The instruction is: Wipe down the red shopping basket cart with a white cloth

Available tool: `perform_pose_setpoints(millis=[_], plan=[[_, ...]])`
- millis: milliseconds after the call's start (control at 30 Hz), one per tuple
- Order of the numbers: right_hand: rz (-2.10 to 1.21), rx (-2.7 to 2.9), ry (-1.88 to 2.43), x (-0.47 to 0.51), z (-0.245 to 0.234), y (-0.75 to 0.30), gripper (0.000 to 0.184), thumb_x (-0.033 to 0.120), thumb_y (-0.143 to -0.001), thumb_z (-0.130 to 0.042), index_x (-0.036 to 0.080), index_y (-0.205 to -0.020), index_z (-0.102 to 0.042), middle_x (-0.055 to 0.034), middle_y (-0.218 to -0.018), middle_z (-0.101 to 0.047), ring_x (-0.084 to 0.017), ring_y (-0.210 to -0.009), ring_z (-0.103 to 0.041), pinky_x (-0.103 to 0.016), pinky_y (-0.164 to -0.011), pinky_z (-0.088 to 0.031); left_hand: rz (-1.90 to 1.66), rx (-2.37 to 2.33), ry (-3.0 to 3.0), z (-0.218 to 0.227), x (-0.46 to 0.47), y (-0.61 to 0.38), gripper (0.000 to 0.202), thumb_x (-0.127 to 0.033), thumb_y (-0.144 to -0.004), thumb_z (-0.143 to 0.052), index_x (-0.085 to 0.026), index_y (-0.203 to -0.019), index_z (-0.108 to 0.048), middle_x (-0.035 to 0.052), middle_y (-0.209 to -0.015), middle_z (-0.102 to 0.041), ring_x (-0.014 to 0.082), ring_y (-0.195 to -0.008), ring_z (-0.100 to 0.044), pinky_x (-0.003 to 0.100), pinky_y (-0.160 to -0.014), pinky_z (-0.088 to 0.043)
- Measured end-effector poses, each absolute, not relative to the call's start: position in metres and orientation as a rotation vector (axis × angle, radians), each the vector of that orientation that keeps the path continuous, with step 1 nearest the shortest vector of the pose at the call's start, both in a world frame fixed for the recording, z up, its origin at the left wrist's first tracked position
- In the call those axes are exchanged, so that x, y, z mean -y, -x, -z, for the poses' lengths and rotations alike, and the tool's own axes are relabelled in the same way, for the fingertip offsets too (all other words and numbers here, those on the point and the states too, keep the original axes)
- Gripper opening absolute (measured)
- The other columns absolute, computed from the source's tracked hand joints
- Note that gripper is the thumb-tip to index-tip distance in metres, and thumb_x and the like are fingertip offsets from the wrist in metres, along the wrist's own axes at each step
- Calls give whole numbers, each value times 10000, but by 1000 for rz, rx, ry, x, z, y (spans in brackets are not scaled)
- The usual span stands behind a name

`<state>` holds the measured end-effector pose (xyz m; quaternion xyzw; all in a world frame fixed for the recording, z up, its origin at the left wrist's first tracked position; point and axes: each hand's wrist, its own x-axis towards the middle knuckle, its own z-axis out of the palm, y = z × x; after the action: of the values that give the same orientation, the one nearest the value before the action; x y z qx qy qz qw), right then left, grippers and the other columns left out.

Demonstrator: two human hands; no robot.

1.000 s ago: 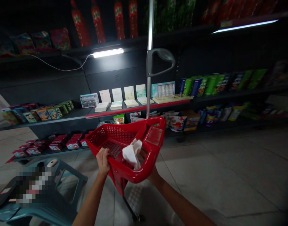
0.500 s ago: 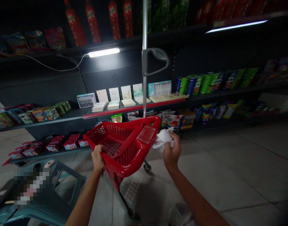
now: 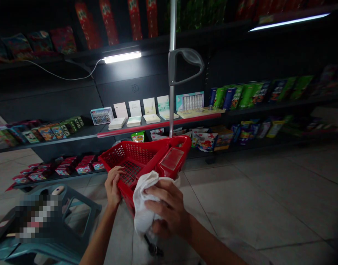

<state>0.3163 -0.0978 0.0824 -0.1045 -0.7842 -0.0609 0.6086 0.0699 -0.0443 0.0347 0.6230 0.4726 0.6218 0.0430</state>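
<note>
A red plastic shopping cart (image 3: 142, 149) with a latticed basket stands on the tiled floor in front of me. My left hand (image 3: 113, 184) grips the near left rim of its basket, fingers curled over the edge. In my right hand (image 3: 169, 204) is a bunched white cloth (image 3: 143, 195), held against the near corner of the cart. Cloth and hand hide much of the cart's near end. A scuffed rectangular panel (image 3: 171, 158) sits on the cart's right part.
A blue-grey plastic stool (image 3: 77, 206) stands at the left, with blurred items on it. Shelves behind hold books (image 3: 134, 122), snack bags (image 3: 247, 96) and red bottles (image 3: 110, 24). A metal pole (image 3: 171, 110) with a grey handle (image 3: 185, 66) rises behind the cart.
My right hand has brought the white cloth from the cart's right side leftward and nearer to me, onto the near corner. My left hand stays on the rim.
</note>
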Motion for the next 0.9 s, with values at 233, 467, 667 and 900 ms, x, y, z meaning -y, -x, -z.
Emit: perform_pose_setpoints(millis=[233,467,667,900], plan=[[123,1858,221,108,-86,-290,282,455,-851,-610,236,-1021,-665,-63,-1217,-709,-258,-1165,-617,-450,-984,-528,-1917,-1314,-2176,-84,129,-126,346,-321,-1006,-393,-218,-1110,-707,80,-1101,-714,244,-1037,-650,430,-975,-502],[227,1902,184,86,-94,-298,157,232,-794,-636,225,-951,-639,-62,-1142,-727,-232,-1102,-637,-411,-956,-553,-2031,-1433,-2119,-74,136,-128,271,-289,-994,-445,-209,-898,-685,51,-863,-679,196,-837,-628,328,-740,-480],[229,1798,395,44,-88,-343,176,192,-792,-646,238,-961,-627,-91,-1145,-689,-255,-1072,-647,-429,-922,-547,-2301,-1247,-1982,-68,124,-111,262,-220,-926,-514,-198,-742,-699,19,-716,-644,180,-728,-615,350,-736,-483],[208,1620,688,12,-74,-389,108,186,-849,-625,215,-953,-615,-112,-1154,-663,-255,-1073,-639,-413,-941,-508,-2483,-1175,-1836,-69,130,-81,279,-201,-876,-533,-183,-645,-688,12,-627,-591,166,-645,-571,349,-714,-475]])
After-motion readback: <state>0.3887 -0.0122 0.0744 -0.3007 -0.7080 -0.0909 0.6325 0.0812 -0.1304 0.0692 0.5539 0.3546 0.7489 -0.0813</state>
